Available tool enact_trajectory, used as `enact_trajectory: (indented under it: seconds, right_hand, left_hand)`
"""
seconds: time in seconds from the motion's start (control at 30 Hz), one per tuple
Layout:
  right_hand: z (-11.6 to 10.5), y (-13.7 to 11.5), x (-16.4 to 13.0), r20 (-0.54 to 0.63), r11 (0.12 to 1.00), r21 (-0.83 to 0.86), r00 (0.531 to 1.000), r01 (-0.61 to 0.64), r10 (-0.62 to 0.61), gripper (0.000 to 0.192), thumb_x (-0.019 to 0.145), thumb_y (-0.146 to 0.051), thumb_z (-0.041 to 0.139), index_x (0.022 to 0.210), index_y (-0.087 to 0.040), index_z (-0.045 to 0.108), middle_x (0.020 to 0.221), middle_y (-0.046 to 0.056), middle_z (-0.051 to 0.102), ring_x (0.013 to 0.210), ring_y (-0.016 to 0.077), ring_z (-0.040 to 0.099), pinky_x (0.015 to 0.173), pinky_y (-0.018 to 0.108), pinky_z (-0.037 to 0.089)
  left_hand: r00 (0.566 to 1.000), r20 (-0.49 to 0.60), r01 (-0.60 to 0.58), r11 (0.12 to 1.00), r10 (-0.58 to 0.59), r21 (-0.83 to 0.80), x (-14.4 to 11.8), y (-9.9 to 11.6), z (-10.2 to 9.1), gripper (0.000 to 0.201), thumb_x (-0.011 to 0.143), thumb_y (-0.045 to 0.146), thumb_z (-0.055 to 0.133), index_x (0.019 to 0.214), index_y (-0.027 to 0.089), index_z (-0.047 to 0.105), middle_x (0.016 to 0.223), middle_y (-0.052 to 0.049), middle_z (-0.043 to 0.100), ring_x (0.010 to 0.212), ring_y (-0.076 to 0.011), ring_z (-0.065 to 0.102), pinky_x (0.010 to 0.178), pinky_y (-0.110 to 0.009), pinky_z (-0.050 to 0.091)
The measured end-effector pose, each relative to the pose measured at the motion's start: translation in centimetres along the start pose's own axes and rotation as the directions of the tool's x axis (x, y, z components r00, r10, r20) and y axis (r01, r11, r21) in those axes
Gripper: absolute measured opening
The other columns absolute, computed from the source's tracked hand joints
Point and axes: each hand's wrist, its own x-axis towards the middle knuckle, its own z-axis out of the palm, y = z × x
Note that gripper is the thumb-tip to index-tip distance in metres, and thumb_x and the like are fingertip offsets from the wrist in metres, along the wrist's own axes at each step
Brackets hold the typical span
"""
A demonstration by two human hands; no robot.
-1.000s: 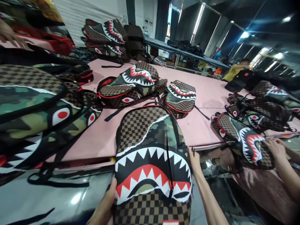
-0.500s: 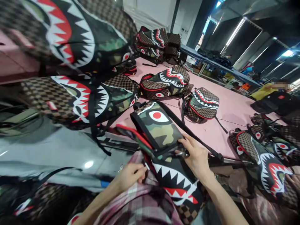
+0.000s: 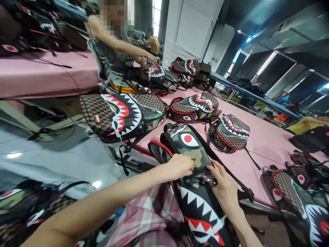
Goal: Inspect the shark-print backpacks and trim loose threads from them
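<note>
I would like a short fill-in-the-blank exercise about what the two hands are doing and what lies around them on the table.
1. Both hands rest on a backpack printed with a shark ____.
2. The right hand pinches a small metal ____ pull on it.
3. The left hand presses on the ____-patterned panel beside the red eye.
4. The table is covered in ____ material.

Missing words: mouth; zipper; camouflage; pink
</note>
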Motion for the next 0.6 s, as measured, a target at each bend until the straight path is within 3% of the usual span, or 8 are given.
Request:
enact_trajectory:
  seconds: [0.1,0.17,0.23,0.3,0.37,0.47,0.53,0.6]
  right_hand:
    - [0.3,0.5,-0.3,-0.013,0.999,0.026,1.0,0.027,-0.026,0.027,0.081,-0.021,0.052,0.106,-0.025,0.064,0.122,0.005,0.059,0.07,0.0153,0.066,0.052,0.024,0.046]
    - [0.5,0.9,-0.3,0.0,0.995,0.049,0.996,0.089,-0.089,0.035,0.081,-0.014,0.047,0.11,-0.026,0.063,0.123,0.005,0.059,0.068,0.0143,0.065,0.053,0.024,0.046]
    - [0.4,1.0,0.2,0.046,0.982,0.083,0.983,0.172,-0.177,0.042,0.081,-0.009,0.043,0.115,-0.027,0.061,0.121,0.004,0.06,0.064,0.0128,0.064,0.054,0.024,0.045]
    - [-0.1,0.9,0.9,0.082,0.965,0.162,0.972,0.206,-0.222,0.042,0.082,-0.009,0.042,0.115,-0.027,0.06,0.117,0.005,0.062,0.063,0.0118,0.062,0.054,0.023,0.044]
    - [-1.0,0.7,1.7,0.087,0.93,0.338,0.979,0.146,-0.185,0.035,0.084,-0.014,0.043,0.111,-0.024,0.063,0.107,0.007,0.065,0.068,0.013,0.062,0.057,0.022,0.045]
    - [-2.1,0.9,2.1,0.119,0.75,0.65,0.991,-0.122,0.058,0.021,0.085,-0.028,0.047,0.087,-0.02,0.067,0.077,0.005,0.065,0.066,0.015,0.059,0.056,0.023,0.044]
    - [-1.9,1.7,1.3,0.211,0.585,0.744,0.944,-0.322,0.252,0.021,0.08,-0.036,0.054,0.074,-0.019,0.063,0.063,0.002,0.059,0.057,0.0141,0.053,0.05,0.023,0.04]
    - [-0.3,3.2,-0.1,0.296,0.429,0.781,0.873,-0.455,0.388,0.022,0.073,-0.04,0.061,0.071,-0.018,0.06,0.058,0.0,0.055,0.053,0.0125,0.047,0.047,0.022,0.036]
  left_hand:
    - [0.992,0.124,-0.04,0.996,0.03,0.078,0.7,0.5,-0.5,0.006,0.069,0.022,0.059,0.068,0.02,0.065,0.07,-0.005,0.065,0.062,-0.0184,0.061,0.048,-0.024,0.033]
    - [0.993,0.107,-0.068,0.989,0.055,0.13,0.9,0.8,-0.4,0.01,0.072,0.022,0.056,0.065,0.018,0.063,0.068,-0.007,0.065,0.06,-0.0189,0.06,0.047,-0.025,0.032]
    - [0.994,-0.009,-0.102,0.982,0.105,0.159,0.5,0.9,-0.1,0.015,0.077,0.023,0.051,0.068,0.017,0.061,0.07,-0.007,0.064,0.061,-0.0179,0.059,0.047,-0.025,0.033]
    - [0.963,-0.224,-0.11,0.979,0.147,0.171,-0.1,0.5,-0.2,0.018,0.082,0.025,0.046,0.072,0.016,0.059,0.073,-0.006,0.062,0.063,-0.0166,0.057,0.051,-0.025,0.034]
    - [0.858,-0.503,-0.037,0.989,0.103,0.14,-0.7,-0.6,-1.2,0.022,0.084,0.026,0.042,0.071,0.016,0.056,0.069,-0.005,0.058,0.063,-0.0152,0.053,0.055,-0.026,0.035]
    - [0.594,-0.778,0.19,0.976,-0.203,-0.109,-0.3,-3.7,-3.9,0.025,0.082,0.029,0.043,0.061,0.017,0.048,0.059,0.0,0.048,0.058,-0.0122,0.045,0.058,-0.025,0.033]
    - [0.453,-0.742,0.297,0.868,-0.494,-0.397,0.8,-6.6,-5.5,0.024,0.077,0.031,0.049,0.057,0.018,0.043,0.058,0.002,0.044,0.059,-0.012,0.043,0.059,-0.025,0.031]
    - [0.375,-0.582,0.344,0.691,-0.721,-0.635,1.8,-9.7,-5.6,0.024,0.074,0.029,0.05,0.055,0.019,0.039,0.058,0.002,0.044,0.066,-0.014,0.044,0.061,-0.026,0.03]
